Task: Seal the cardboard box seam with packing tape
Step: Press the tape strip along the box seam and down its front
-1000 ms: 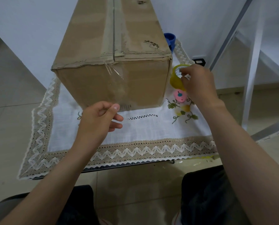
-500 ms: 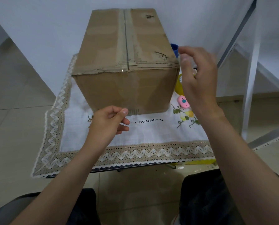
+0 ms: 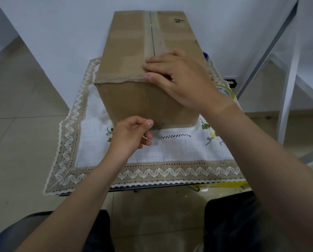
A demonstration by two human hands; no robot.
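A brown cardboard box [image 3: 126, 42] stands on a white lace-edged tablecloth [image 3: 170, 153]. Its top seam [image 3: 153, 31] runs away from me down the middle. My right hand [image 3: 179, 79] lies flat on the box top at the near end of the seam, fingers pressing down and thumb on the front edge. My left hand [image 3: 130, 137] is at the bottom of the box's front face, thumb and fingers pinched on the end of a clear tape strip [image 3: 148, 102] that shows only faintly down that face. The yellow tape roll [image 3: 225, 91] lies right of the box, half hidden by my right wrist.
A blue object [image 3: 205, 56] peeks out behind the box's right side. A white metal frame [image 3: 288, 84] rises at the right, close to the table. The wall is right behind the box. My knees are under the table's near edge.
My right hand left the tape roll, rose and moved left onto the box top at the seam. My left hand kept its pinch low on the front face.
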